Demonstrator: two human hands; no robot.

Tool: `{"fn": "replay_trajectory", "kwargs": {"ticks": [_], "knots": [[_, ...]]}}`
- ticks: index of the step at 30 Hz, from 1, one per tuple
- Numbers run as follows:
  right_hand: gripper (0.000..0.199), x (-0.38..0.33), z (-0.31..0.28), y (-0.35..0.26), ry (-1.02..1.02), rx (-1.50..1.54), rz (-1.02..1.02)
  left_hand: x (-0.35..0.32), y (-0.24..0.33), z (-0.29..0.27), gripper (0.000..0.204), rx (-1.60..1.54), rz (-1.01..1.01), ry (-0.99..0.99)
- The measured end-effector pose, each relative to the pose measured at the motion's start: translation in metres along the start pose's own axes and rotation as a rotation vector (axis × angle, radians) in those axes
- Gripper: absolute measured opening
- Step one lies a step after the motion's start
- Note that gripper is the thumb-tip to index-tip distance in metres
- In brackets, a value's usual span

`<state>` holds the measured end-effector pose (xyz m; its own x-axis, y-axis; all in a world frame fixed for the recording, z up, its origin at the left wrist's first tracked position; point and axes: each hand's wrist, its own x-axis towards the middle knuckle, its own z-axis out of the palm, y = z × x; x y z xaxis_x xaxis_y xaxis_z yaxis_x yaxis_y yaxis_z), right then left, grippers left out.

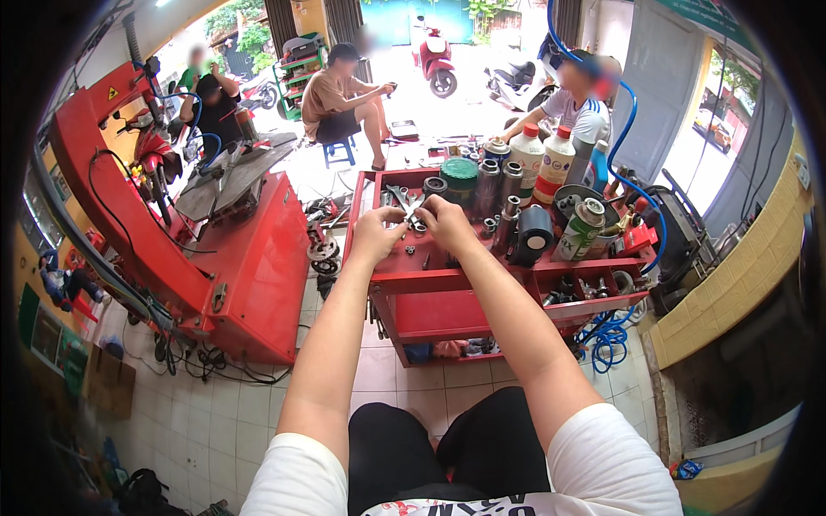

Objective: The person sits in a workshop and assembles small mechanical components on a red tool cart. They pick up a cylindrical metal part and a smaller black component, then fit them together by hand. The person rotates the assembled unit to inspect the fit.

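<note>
Your left hand point(376, 232) and right hand point(445, 220) meet over the red tool cart point(482, 279), fingers pinched on a small metal part point(411, 215); white red-capped bottles point(542, 159) and a green-labelled spray can point(580, 229) stand to the right

Two white bottles point(527, 153) point(555, 162), one red cart point(482, 279), three other people point(340, 99) point(211, 103) point(572, 107).

The person wears a white short-sleeved shirt, its sleeves ending above the elbows, with a strip of red and dark print across the front. Black trousers cover the legs. Both forearms are bare, and the left hand point(376, 234) and right hand point(446, 219) wear no gloves.
</note>
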<state>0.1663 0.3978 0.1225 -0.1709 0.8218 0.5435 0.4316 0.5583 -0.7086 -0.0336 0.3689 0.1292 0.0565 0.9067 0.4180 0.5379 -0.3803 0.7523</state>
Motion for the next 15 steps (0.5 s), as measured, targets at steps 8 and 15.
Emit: {"fn": "replay_trajectory", "kwargs": {"ticks": [8, 15], "knots": [[0.016, -0.003, 0.001, 0.000, -0.105, 0.165, -0.036, 0.001, 0.002, -0.003, 0.028, -0.097, -0.031, -0.058], [0.020, -0.003, -0.001, -0.005, -0.127, 0.134, -0.034, 0.007, -0.015, 0.001, 0.028, -0.126, -0.055, -0.070]]}}
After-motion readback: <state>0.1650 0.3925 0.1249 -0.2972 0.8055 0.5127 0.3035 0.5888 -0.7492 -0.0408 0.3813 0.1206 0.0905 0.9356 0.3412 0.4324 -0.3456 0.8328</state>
